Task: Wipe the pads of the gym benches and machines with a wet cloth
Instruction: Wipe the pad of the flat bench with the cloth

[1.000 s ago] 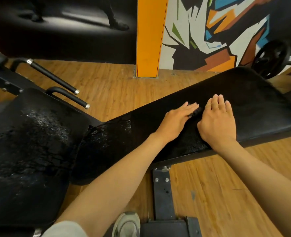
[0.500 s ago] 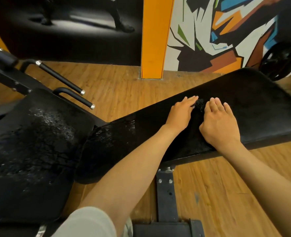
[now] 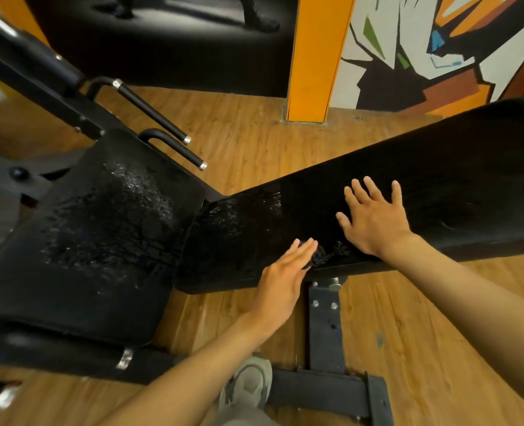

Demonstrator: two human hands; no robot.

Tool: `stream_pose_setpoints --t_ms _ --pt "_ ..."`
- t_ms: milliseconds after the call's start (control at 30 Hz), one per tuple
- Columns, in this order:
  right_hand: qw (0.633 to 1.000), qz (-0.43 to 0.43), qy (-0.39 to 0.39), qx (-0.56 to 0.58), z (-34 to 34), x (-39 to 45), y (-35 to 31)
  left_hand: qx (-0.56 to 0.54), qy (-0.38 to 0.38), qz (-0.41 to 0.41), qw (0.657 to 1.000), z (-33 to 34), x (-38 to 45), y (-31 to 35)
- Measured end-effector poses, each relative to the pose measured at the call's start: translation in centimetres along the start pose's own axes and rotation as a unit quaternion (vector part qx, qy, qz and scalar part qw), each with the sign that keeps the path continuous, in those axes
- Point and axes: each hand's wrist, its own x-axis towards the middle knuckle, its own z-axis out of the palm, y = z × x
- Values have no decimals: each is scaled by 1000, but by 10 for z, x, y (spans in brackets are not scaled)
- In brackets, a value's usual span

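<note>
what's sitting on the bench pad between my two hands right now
In the head view, the dark crumpled cloth lies on the long bench pad between the left hand, whose fingertips touch it, and the flat right hand.

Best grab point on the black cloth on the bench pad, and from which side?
Probably the bunched part of the cloth by the near edge of the bench pad. Come from above on the near side with the left hand, whose fingertips already touch it; the right hand lies flat beyond.

No readable text, label, brand, number or sign appeared anywhere: none on black padded bench backrest [image 3: 439, 186], none on painted multicoloured wall mural [image 3: 423, 50] at 1 o'clock.
</note>
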Motion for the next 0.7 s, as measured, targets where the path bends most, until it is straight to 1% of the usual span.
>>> stream_pose_setpoints --t_ms 133,233,333,433,500,533,633,700 --pt "1000 -12 -8 -17 13 0 -36 9 35 -34 999 4 -19 -8" --pt "1000 -7 0 -24 21 6 -45 2 69 -62 996 5 -19 -7" --pt "999 -9 0 -36 26 12 -48 16 90 -89 992 1 19 -21" --pt "999 -8 -2 -48 28 18 -52 22 90 -151 984 -9 76 -49" --pt "999 -12 -7 -51 29 24 -57 23 98 -170 980 -8 85 -54" --pt "999 -17 -9 -51 28 28 -59 19 100 -165 981 -6 76 -49" --pt "998 -31 -17 -53 30 41 -68 18 105 -110 988 -4 18 -33" --pt "998 -25 -23 -59 31 48 -74 4 103 -100 990 -6 -4 -32"
